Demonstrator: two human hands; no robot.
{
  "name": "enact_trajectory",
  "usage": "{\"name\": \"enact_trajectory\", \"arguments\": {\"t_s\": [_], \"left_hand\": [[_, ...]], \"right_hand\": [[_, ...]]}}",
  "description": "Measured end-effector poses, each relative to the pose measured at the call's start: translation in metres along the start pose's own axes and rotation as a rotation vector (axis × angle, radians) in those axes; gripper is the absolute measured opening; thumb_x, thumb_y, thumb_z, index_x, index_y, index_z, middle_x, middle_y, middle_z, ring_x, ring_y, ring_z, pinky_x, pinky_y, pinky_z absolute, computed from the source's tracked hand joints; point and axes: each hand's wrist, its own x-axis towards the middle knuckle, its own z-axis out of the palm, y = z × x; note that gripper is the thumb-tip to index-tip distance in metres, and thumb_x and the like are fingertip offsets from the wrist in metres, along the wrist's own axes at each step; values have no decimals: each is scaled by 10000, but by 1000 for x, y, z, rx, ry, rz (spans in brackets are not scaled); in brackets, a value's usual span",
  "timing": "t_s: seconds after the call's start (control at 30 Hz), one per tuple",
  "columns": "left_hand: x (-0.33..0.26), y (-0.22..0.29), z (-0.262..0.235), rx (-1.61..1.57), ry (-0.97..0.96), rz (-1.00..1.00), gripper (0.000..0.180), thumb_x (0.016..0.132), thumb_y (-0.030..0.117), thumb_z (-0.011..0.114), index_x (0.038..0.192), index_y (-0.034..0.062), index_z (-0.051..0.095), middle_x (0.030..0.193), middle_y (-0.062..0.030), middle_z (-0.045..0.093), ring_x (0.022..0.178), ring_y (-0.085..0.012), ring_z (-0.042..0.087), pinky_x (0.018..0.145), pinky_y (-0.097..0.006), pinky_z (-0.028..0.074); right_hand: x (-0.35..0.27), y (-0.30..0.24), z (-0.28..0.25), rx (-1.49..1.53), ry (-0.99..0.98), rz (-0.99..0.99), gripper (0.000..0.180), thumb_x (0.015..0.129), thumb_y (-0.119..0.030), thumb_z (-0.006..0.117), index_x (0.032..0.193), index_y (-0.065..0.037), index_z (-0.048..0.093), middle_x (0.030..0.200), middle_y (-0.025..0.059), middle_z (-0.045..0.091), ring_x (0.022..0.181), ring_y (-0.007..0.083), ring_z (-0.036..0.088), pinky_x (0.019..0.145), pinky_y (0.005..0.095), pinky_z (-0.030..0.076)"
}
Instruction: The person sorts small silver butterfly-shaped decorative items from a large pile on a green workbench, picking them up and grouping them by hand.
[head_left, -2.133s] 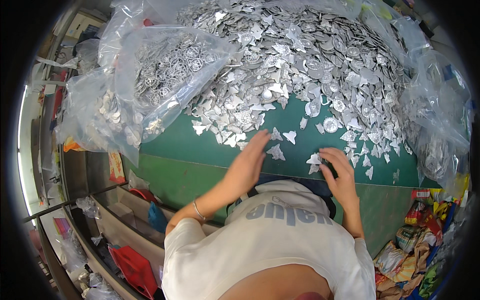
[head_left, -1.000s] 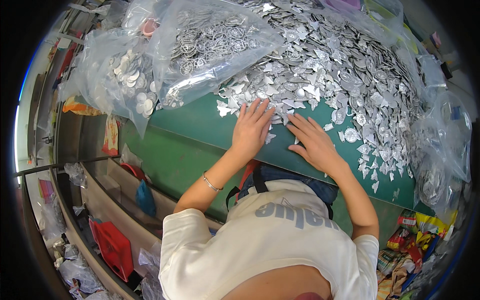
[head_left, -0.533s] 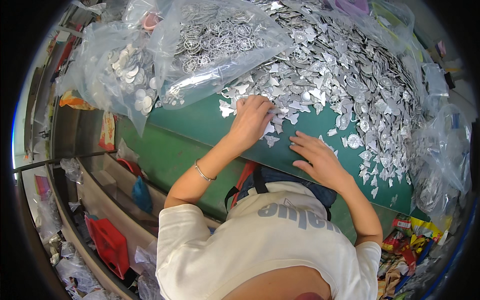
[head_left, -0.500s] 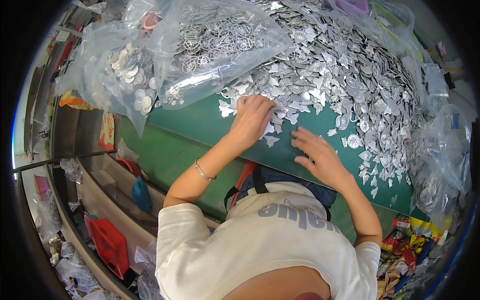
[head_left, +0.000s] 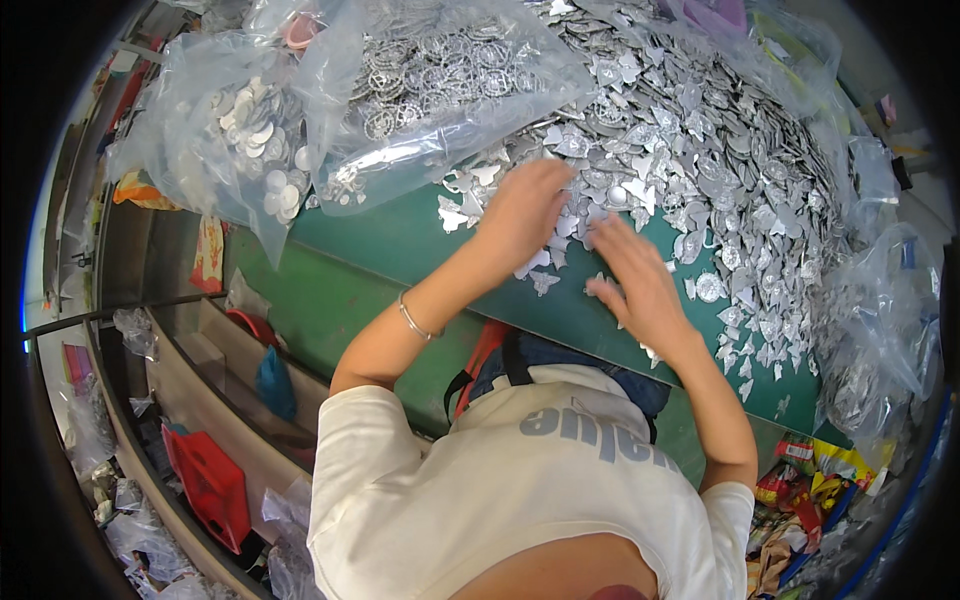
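Loose silver-grey metal charms, many flat and some butterfly-shaped, lie heaped on the green tabletop. At the near edge of the heap my left hand reaches in, wearing a bangle on the wrist. Its fingers are bent down over the pieces, and the tips are hidden and slightly blurred. My right hand is open just to its right, palm down, thumb apart from the fingers, fingertips beside the charms. A butterfly-shaped charm lies apart on the green surface between the hands.
Clear plastic bags hold round openwork metal pieces and plain discs at the far left. Another plastic bag hangs at the right edge. Bins with a red plastic container stand at lower left; crumpled wrappers lie lower right.
My left hand has moved farther into the heap, up and to the right. My right hand has shifted forward, closer to the left. A small pale piece now shows by my right wrist.
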Motion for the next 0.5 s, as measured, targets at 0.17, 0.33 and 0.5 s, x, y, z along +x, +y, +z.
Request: {"name": "enact_trajectory", "arguments": {"t_s": [0.17, 0.33, 0.5], "left_hand": [[-44, 23, 10, 296, -221, 64, 406, 782, 10, 589, 1183, -3, 531, 1335, -196, 452, 1270, -366, 397, 1036, -501, 322], [-74, 38, 3, 28, -271, -11, 407, 775, -10, 572, 1179, -24, 530, 1359, -224, 415, 1274, -380, 395, 1049, -498, 320], [-67, 46, 9, 66, -193, -73, 410, 771, -44, 553, 1179, -22, 532, 1359, -222, 413, 1274, -379, 393, 1053, -489, 325]], "right_hand": [[19, 11, 15, -214, -26, 24, 567, 823, -254, 649, 1275, 30, 458, 1388, 168, 408, 1321, 328, 338, 1072, 465, 284], [-6, -10, -3, -65, -197, 65, 574, 829, -276, 645, 1274, 33, 457, 1390, 177, 402, 1316, 330, 345, 1070, 460, 298], [10, -3, 3, -79, -29, 25, 591, 829, -288, 645, 1282, 36, 445, 1391, 183, 400, 1311, 339, 353, 1064, 451, 306]]}}
